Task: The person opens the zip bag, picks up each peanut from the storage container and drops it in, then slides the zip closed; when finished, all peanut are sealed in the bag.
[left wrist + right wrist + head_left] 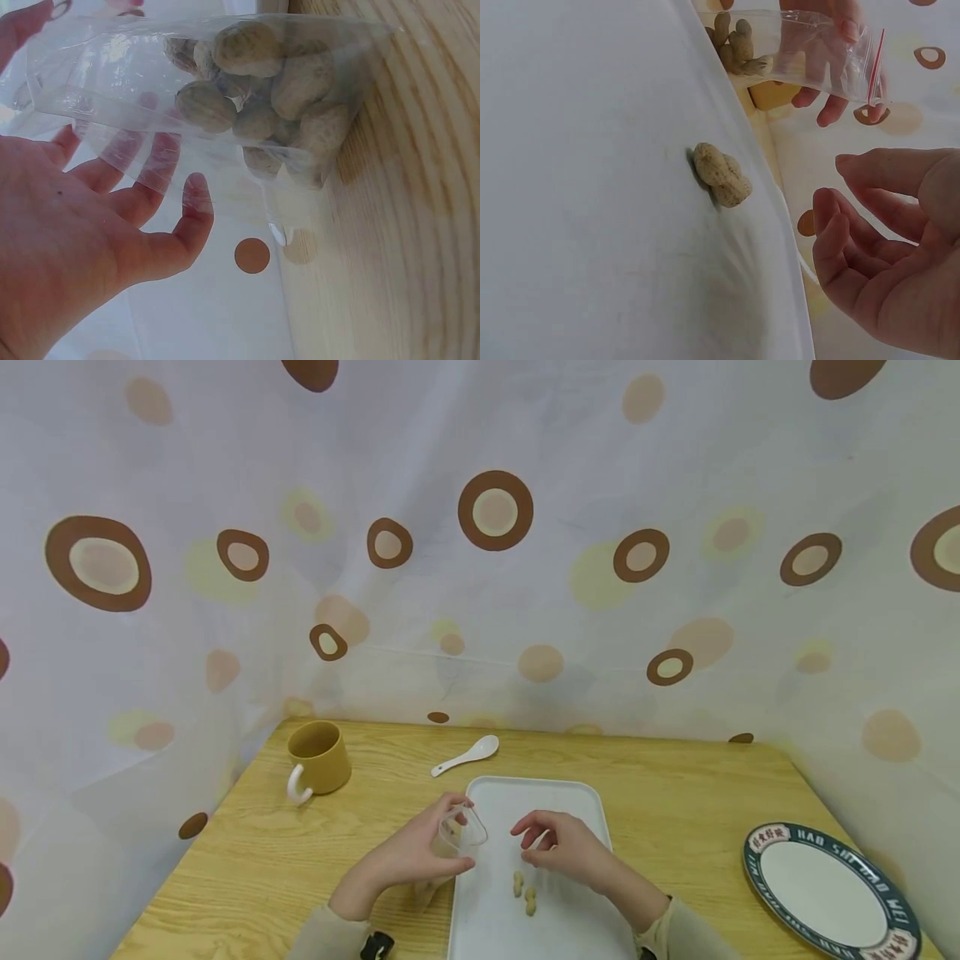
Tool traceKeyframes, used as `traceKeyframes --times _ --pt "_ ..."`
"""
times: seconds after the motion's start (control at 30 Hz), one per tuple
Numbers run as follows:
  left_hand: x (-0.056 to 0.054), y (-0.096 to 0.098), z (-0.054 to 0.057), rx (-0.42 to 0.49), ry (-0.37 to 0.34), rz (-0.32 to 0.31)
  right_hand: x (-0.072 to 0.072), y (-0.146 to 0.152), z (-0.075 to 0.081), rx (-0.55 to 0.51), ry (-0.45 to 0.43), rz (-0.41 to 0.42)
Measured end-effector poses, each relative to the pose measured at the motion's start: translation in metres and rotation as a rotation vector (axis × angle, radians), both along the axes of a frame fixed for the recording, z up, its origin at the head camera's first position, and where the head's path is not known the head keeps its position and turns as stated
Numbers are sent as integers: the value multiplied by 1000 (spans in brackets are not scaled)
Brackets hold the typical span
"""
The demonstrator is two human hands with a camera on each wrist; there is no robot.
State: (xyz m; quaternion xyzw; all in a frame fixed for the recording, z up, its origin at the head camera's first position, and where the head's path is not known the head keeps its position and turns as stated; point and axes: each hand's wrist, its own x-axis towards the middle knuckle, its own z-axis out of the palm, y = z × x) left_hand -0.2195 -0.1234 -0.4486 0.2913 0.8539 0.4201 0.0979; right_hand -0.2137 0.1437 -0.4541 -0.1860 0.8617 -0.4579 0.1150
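Note:
My left hand holds a clear zip bag by its mouth end, over the left edge of the white tray. Unshelled peanuts fill the bag's lower end, seen through the plastic in the left wrist view. In the right wrist view a red strip runs along the bag's mouth. My right hand hovers above the tray with loosely bent fingers and a gap between thumb and fingertips; nothing is in it. Below it, two peanuts lie on the tray close together, touching neither hand.
A mustard mug with a white handle stands at the back left of the wooden table. Behind the tray lies a white spoon. At the right is a plate with a dark green patterned rim. A spotted curtain encloses the table.

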Motion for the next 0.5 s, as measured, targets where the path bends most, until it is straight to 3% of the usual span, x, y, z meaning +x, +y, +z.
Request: traceKeyframes --times 0.5 --pt "0 -2 -1 -2 3 7 6 11 -19 70 -11 64"
